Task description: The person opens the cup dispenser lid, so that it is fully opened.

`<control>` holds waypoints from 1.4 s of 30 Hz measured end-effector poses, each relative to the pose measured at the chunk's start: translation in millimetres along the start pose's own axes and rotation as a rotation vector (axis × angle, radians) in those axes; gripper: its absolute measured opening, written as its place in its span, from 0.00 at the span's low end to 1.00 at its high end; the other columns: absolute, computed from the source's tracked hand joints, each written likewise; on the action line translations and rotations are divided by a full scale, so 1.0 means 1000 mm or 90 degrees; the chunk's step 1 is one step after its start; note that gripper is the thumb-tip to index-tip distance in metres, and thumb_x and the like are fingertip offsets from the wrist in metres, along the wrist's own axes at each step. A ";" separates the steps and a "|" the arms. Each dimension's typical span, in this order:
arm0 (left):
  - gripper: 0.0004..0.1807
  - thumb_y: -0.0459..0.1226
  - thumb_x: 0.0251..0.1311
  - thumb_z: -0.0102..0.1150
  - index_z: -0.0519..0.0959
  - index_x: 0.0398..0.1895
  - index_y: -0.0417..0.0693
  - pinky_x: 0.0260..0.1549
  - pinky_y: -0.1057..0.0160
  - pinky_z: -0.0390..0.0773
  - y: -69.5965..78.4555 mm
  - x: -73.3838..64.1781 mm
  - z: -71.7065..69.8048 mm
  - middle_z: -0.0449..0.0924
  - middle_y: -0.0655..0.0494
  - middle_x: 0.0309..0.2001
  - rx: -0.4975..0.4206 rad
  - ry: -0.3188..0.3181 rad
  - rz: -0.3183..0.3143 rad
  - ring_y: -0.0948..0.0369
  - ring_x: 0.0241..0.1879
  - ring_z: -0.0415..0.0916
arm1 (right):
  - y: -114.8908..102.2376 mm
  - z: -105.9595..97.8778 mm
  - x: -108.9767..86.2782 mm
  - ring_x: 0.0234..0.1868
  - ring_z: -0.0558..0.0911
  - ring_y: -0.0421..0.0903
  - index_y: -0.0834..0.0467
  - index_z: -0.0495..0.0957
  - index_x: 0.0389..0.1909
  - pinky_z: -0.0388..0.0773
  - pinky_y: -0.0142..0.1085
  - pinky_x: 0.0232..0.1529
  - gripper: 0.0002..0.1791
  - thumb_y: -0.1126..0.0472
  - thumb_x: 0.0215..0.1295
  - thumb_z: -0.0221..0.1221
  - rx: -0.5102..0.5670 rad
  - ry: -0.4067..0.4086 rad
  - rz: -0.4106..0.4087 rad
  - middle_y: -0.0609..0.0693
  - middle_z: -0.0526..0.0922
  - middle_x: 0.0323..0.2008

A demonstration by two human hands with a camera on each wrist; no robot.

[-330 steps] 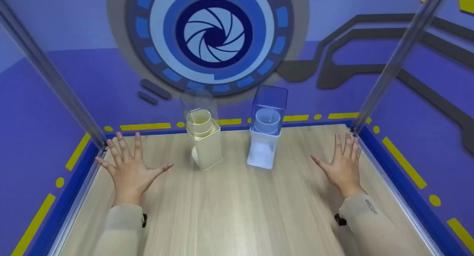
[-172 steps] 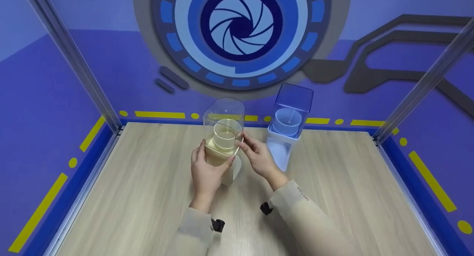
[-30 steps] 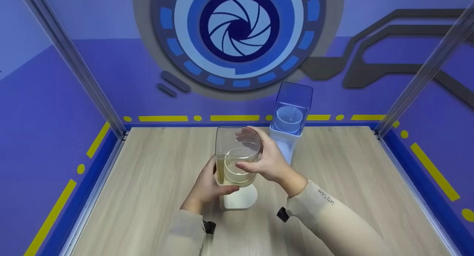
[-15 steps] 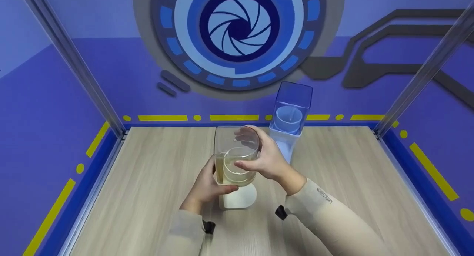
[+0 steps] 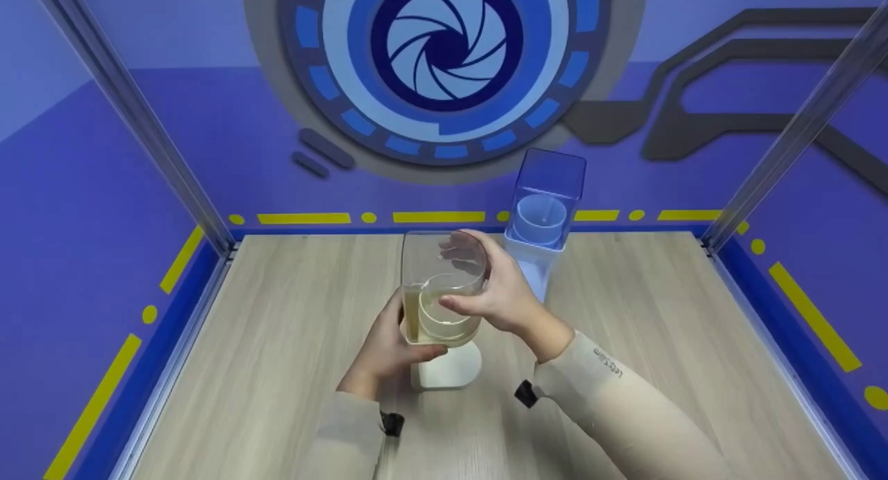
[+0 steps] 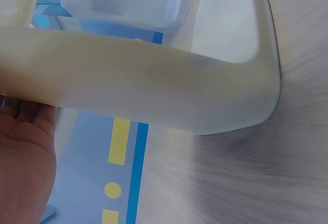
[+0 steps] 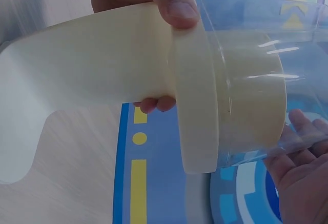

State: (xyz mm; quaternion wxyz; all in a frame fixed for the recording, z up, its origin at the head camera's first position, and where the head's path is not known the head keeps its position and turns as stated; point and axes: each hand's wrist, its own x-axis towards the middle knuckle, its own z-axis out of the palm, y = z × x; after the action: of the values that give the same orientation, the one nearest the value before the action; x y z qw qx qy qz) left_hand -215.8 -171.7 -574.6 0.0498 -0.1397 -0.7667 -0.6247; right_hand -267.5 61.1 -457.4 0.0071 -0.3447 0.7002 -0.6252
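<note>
A cream stand (image 5: 451,369) with a clear cover (image 5: 440,251) on top stands near the middle of the table, its rounded foot towards me. Inside the cover is a cream ring-shaped cup (image 7: 256,90). My left hand (image 5: 385,352) grips the cream body just below the wide collar (image 7: 197,98), thumb across the front. On the other side my right hand (image 5: 503,286) holds the clear cover, thumb in front and fingers behind, seen through the plastic. In the left wrist view the cream body (image 6: 154,80) hides part of the left hand's fingers.
Behind my right hand stands a similar white stand (image 5: 538,272) with a bluish clear square cover (image 5: 551,171). The wooden table (image 5: 291,313) is bounded by a blue back wall (image 5: 187,147) and side walls, with metal posts (image 5: 139,119) at the back corners.
Both hands, spread apart at first, have come together on the cream stand, which now sits nearer to me and turned. The right hand's grip shifted onto the clear cover. The last second shows little movement.
</note>
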 end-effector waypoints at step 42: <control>0.65 0.47 0.43 0.95 0.65 0.85 0.51 0.88 0.37 0.61 0.000 0.001 0.001 0.78 0.52 0.78 -0.009 0.000 -0.031 0.46 0.83 0.71 | -0.039 -0.028 0.011 0.71 0.87 0.56 0.59 0.74 0.79 0.86 0.57 0.73 0.52 0.54 0.54 0.86 -0.152 -0.048 0.068 0.55 0.87 0.70</control>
State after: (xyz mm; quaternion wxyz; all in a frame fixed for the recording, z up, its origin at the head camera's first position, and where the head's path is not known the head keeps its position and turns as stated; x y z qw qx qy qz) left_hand -216.6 -171.0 -574.1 0.0332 -0.1214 -0.7656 -0.6308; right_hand -269.6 80.7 -412.5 0.0258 -0.3287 0.7862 -0.5226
